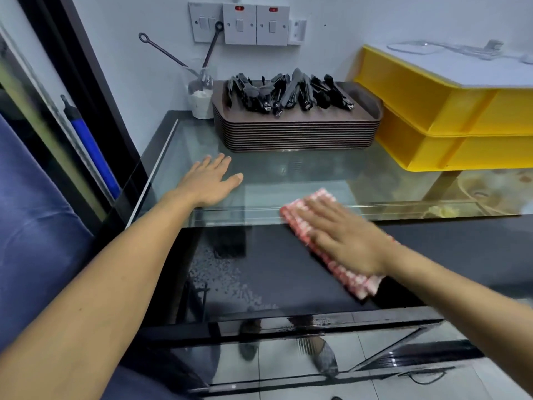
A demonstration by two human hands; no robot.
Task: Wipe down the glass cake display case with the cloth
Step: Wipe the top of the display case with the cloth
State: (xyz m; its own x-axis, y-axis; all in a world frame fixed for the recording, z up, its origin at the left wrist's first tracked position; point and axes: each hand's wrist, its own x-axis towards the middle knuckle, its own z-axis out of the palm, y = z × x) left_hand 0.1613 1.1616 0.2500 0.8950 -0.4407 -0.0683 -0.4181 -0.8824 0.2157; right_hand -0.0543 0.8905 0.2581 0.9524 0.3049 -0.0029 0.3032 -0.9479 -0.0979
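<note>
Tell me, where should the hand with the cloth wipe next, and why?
Probably slide the right hand and cloth left across the dark glass top, since specks and droplets show there. The left hand rests flat on the clear glass, steadying.

No legible text or labels.

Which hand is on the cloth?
The right hand, fingers flat on the red-and-white checked cloth at the front edge of the glass top. The left hand rests flat on bare glass, holding nothing.
</note>
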